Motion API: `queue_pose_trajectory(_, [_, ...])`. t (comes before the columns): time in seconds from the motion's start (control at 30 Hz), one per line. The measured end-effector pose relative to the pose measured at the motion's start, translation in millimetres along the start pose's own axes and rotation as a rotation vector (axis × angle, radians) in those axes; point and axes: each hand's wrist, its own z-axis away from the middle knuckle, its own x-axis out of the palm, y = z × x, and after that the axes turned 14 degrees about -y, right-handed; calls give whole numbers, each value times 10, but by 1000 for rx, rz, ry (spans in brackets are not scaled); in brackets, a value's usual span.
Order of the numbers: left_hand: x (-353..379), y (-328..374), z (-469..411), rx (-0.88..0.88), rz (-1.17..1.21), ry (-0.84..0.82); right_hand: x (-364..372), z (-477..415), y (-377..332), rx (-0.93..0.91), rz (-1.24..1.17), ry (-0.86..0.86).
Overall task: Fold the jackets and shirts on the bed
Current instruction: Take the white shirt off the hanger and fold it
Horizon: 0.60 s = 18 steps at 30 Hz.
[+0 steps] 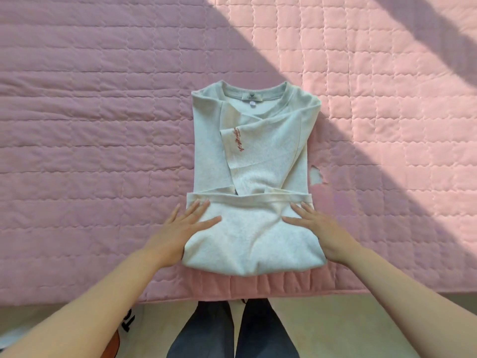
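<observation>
A pale grey-white sweatshirt [260,140] lies face up in the middle of the pink quilted bed [90,151], collar away from me. Both sleeves are folded across the chest, one with red script on it. The bottom part is folded up over itself into a thick band near the bed's front edge. My left hand [180,228] lies flat, fingers straight, on the left side of that folded band. My right hand [313,228] lies flat on its right side, fingers spread.
The bed's front edge [258,297] runs just below the sweatshirt, with pale floor and my dark trouser legs [232,332] under it. A strip of sunlight crosses the quilt at the upper right. A white object with black lettering [129,320] sits at the lower left.
</observation>
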Motion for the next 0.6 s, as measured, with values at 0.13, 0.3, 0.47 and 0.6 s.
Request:
queue_pose_trajectory(0.13, [473,212,334,58,107,-135,369,454,-69,-43,-213,-199])
queue_pose_trajectory(0.3, [282,186,446,83,340,-54,514,589,-111,148,-464,60])
queue_pose_trajectory(0.47, [-611,273,249,-63,1050,274,-522,354,-330,181,-1027,275])
queue_pose_trajectory(0.6, [-1016,121,-311,-201,1170,567,-848,-161,-166,128,-1244,511])
